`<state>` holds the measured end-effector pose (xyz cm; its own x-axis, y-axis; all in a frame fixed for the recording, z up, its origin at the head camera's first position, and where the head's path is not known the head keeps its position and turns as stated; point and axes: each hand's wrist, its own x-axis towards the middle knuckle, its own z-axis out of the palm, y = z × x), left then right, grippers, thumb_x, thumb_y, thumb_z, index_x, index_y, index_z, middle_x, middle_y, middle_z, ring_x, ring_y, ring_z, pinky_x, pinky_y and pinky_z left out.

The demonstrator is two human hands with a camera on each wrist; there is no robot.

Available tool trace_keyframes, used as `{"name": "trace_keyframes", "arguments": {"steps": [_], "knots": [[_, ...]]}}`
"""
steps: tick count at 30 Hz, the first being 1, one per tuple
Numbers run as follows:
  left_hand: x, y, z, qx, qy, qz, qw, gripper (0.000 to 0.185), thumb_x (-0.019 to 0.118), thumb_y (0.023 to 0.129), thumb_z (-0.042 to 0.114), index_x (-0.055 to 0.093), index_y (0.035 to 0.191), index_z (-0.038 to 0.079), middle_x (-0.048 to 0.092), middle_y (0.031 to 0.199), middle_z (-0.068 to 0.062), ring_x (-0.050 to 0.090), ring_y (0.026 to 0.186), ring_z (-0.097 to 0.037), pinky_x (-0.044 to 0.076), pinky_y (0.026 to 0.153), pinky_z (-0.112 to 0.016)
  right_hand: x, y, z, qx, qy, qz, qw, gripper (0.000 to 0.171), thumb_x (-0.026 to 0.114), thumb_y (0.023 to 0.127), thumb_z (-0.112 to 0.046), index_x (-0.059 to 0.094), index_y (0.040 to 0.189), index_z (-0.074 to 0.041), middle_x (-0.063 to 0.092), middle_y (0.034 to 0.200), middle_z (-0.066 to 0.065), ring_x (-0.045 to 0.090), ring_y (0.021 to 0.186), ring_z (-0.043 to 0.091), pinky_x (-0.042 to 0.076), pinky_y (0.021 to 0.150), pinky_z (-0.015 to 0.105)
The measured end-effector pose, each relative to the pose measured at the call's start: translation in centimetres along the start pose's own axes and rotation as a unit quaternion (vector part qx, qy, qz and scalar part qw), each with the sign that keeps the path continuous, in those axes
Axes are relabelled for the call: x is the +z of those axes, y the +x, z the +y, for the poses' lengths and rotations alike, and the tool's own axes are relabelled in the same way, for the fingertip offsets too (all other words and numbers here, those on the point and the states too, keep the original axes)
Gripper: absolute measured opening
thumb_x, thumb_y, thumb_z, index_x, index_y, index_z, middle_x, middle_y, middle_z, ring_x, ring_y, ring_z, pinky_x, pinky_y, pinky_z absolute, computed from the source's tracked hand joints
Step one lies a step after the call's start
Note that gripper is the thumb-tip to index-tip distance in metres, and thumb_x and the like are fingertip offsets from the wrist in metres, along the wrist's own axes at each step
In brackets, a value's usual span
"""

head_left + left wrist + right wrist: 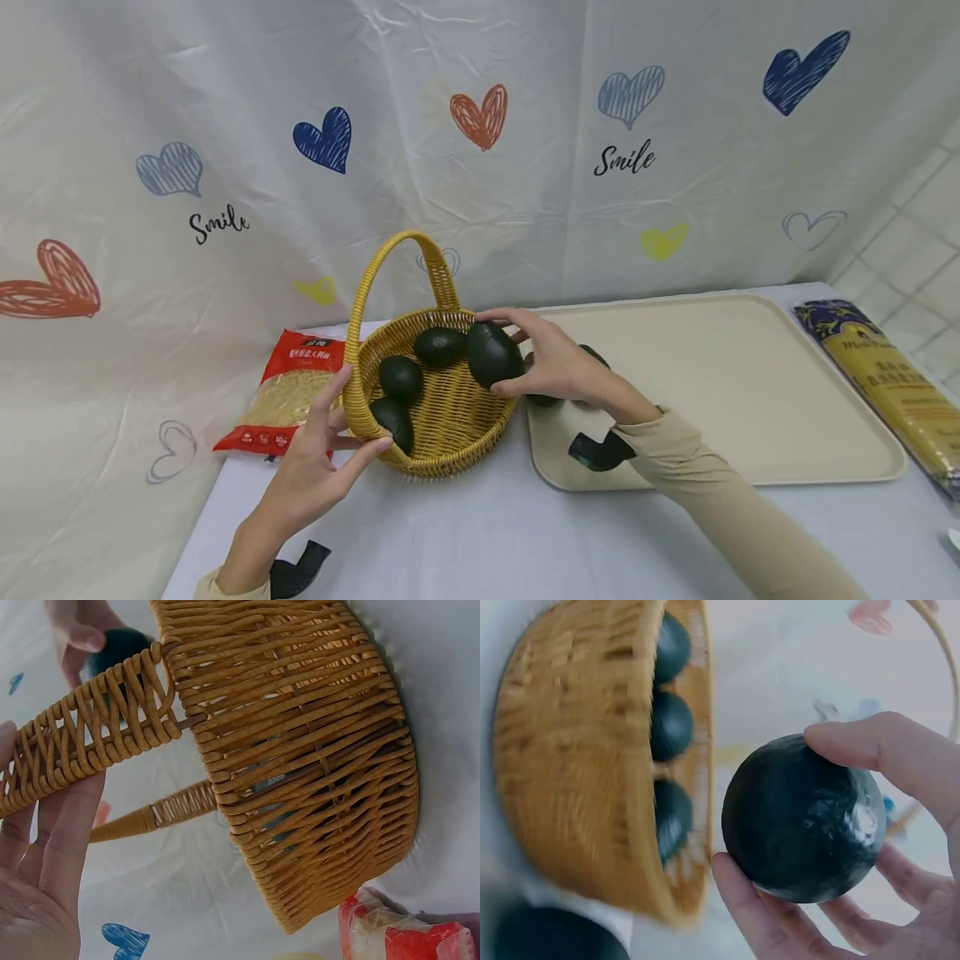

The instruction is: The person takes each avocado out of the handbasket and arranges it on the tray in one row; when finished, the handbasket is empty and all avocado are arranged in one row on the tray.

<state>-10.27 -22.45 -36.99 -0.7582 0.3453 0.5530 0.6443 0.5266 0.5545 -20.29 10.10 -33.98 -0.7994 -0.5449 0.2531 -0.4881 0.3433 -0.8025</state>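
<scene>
An avocado [495, 355] is held between the thumb and fingers of my right hand [551, 358], above the right rim of a yellow wicker basket [457, 408]. Three other dark green avocados lie inside the basket along its left and back, one of them the middle avocado [401, 378]. My left hand [311, 458] grips the near base of the basket's handle [82, 735], fingers on one side and thumb on the other. Behind my right hand, partly hidden, more dark green avocado [595, 356] shows on a beige tray [720, 392].
Left of the basket lies a red-ended bag of pasta [292, 392]. A yellow and blue pasta packet [885, 375] rests along the tray's right side. Behind the table [480, 542] hangs a white curtain [525, 192] with printed hearts.
</scene>
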Motion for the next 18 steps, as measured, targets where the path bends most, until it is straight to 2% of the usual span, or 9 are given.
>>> {"name": "trace_keyframes", "arguments": {"steps": [3,10,18], "knots": [[0.0,0.1,0.0,0.003,-0.001,-0.001,1.0000,0.115,0.087,0.073,-0.014,0.021,0.165,0.009,0.074,0.109,-0.013,0.075,0.091,-0.018,0.062,0.076,-0.022,-2.6,-1.7,0.5,0.025,0.015,0.023,0.999,0.084,0.090,0.076,-0.003,0.051,0.151,-0.013,0.054,0.146,0.013,0.059,0.117,0.035,0.063,0.081,0.040],[0.1,0.0,0.1,-0.001,0.004,0.003,1.0000,0.117,0.088,0.072,-0.015,0.022,0.165,0.010,0.075,0.097,-0.005,0.074,0.085,-0.015,0.062,0.074,-0.022,-8.1,-5.7,2.2,0.075,0.006,0.076,0.994,0.087,0.090,0.079,-0.004,0.048,0.154,-0.015,0.051,0.145,0.014,0.057,0.117,0.029,0.061,0.085,0.027],[0.2,0.0,0.3,-0.009,0.015,0.004,0.9998,0.118,0.088,0.072,-0.014,0.021,0.165,0.012,0.075,0.099,-0.004,0.074,0.085,-0.014,0.062,0.074,-0.022,-11.0,-9.6,4.8,0.101,-0.033,0.103,0.989,0.087,0.092,0.079,-0.007,0.048,0.153,-0.015,0.051,0.143,0.016,0.060,0.107,0.011,0.061,0.080,0.022]]}}
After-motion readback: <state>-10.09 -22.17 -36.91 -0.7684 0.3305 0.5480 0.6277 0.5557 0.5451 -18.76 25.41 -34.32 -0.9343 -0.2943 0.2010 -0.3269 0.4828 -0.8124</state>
